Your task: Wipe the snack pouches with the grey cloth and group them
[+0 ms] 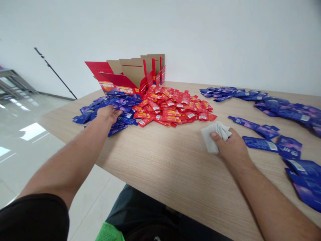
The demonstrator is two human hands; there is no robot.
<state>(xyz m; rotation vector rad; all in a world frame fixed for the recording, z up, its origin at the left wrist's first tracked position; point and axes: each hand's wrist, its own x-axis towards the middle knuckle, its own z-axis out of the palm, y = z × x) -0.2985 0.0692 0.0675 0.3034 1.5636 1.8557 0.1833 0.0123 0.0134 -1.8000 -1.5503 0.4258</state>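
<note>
My left hand (108,113) reaches far out to the left and rests on a heap of blue packets (110,108), fingers curled down into the pile; what they hold, if anything, is hidden. My right hand (232,147) lies on the wooden table (163,160) with its fingers closed on a crumpled white cloth (214,135). A mound of red packets (173,107) lies between the two hands, farther back.
Open red and brown cardboard boxes (130,75) stand at the back of the table behind the heaps. More blue packets (276,103) curve along the right side and the near right edge. The table's left edge drops to a glossy floor (22,134).
</note>
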